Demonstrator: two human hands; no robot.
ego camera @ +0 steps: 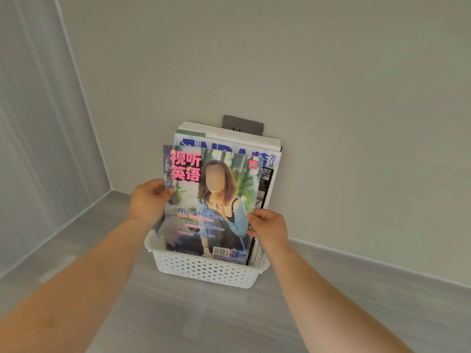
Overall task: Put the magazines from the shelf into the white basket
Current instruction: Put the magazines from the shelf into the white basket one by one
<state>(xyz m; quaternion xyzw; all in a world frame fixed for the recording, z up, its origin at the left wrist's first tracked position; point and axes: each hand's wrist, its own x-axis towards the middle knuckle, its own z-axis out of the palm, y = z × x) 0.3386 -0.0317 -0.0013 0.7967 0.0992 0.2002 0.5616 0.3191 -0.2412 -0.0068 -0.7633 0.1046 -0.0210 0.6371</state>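
Note:
A white perforated basket (pixel 204 272) stands on the grey floor against the wall. Several magazines (pixel 229 138) stand upright in it, leaning on the wall. In front of them is a magazine (pixel 204 179) with pink Chinese lettering and a seated person on its cover; its lower edge sits inside the basket. My left hand (pixel 147 200) pinches this magazine's left edge with the thumb on the cover. My right hand (pixel 267 229) grips its right edge lower down. The shelf is out of view.
A dark wall socket plate (pixel 242 123) shows just above the magazines. A pale wall rises behind the basket, and a panelled wall (pixel 38 123) meets it at the corner on the left. Grey floor (pixel 204 319) spreads in front of the basket.

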